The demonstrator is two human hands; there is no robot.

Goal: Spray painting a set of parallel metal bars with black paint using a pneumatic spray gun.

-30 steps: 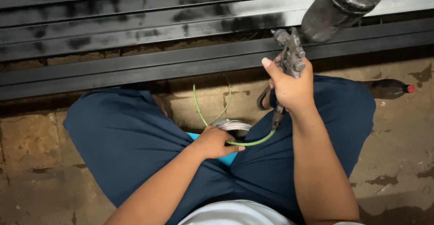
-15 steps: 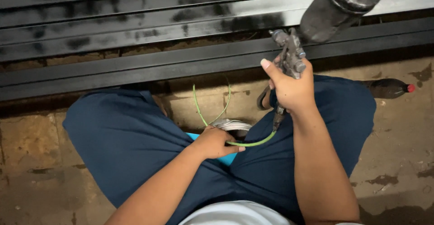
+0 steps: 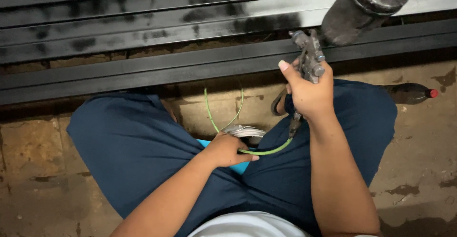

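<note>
Nearest me, my left hand (image 3: 226, 149) is closed around the green hose (image 3: 266, 150) at my lap, keeping slack off the floor. Farther out, my right hand (image 3: 309, 92) is clamped on the spray gun (image 3: 312, 58), cup (image 3: 364, 8) tilted, aimed over the dark metal slats (image 3: 143, 32) beyond my knees.

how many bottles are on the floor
1. A dark bottle with a red cap lies on its side on the floor at right, beside the person's knee, right of the right hand holding the spray gun. Others may be hidden.
</note>
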